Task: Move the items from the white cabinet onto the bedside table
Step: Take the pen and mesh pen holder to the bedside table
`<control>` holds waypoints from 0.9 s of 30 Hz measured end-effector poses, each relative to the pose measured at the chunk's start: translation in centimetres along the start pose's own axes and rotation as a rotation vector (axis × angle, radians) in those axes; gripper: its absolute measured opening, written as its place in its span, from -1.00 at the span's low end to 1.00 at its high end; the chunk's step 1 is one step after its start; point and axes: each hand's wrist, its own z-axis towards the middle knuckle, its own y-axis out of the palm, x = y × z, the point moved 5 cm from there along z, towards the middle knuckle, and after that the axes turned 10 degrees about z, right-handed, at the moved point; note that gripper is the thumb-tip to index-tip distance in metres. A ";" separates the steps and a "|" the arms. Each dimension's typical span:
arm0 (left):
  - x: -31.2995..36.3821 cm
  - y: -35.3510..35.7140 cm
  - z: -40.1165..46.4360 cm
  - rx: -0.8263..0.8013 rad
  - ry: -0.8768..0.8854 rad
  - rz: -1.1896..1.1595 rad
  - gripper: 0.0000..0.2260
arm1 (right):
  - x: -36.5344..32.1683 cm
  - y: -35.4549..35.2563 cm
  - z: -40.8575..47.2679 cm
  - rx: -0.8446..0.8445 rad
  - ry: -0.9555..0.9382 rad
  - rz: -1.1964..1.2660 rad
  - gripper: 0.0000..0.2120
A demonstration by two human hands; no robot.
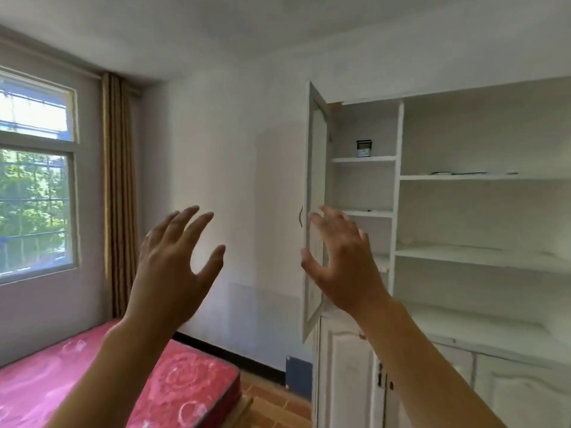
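Note:
The white cabinet fills the right side, its shelves open to view. A small dark box stands on the top narrow shelf. Flat dark items lie on the wide shelf to the right, too thin to identify. A narrow cabinet door hangs open toward me. My right hand is raised with fingers spread, just in front of that door near its handle, holding nothing. My left hand is raised further left in front of the bare wall, fingers apart and empty. No bedside table is in view.
A bed with a pink patterned mattress sits at lower left. A window with a brown curtain is on the left wall. Closed lower cabinet doors are under the shelves. A blue panel leans by the cabinet base.

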 end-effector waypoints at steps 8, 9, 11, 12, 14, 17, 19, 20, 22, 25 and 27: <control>7.8 8.4 2.8 -0.021 0.083 -0.156 -0.45 | 8.3 -5.1 -1.9 -0.001 0.099 -0.125 -0.40; 8.5 9.4 3.1 -0.019 0.093 -0.175 -0.46 | 9.2 -5.4 -2.1 -0.003 0.113 -0.146 -0.40; 9.7 11.3 3.4 -0.018 0.110 -0.218 -0.46 | 10.9 -6.1 -2.4 -0.003 0.132 -0.184 -0.40; 10.2 12.3 3.7 -0.019 0.115 -0.236 -0.47 | 11.7 -6.4 -2.4 -0.001 0.139 -0.201 -0.40; 11.0 14.2 4.2 -0.025 0.117 -0.268 -0.47 | 13.2 -6.6 -2.1 0.003 0.155 -0.233 -0.40; 11.9 17.2 5.3 -0.027 0.126 -0.321 -0.46 | 15.3 -6.3 -1.4 0.009 0.173 -0.273 -0.42; 12.1 19.3 6.2 -0.023 0.132 -0.351 -0.46 | 16.6 -5.8 -0.7 0.006 0.172 -0.299 -0.42; 12.2 20.4 6.6 -0.025 0.132 -0.363 -0.46 | 17.2 -5.6 -0.2 0.007 0.173 -0.307 -0.42; 12.0 22.6 7.7 -0.025 0.131 -0.382 -0.46 | 18.6 -4.8 0.9 0.016 0.169 -0.316 -0.42; 11.2 25.9 9.5 -0.009 0.140 -0.399 -0.46 | 20.7 -3.1 3.3 0.030 0.154 -0.331 -0.42; 10.5 28.2 10.8 0.004 0.151 -0.401 -0.46 | 22.2 -1.7 5.1 0.043 0.147 -0.337 -0.42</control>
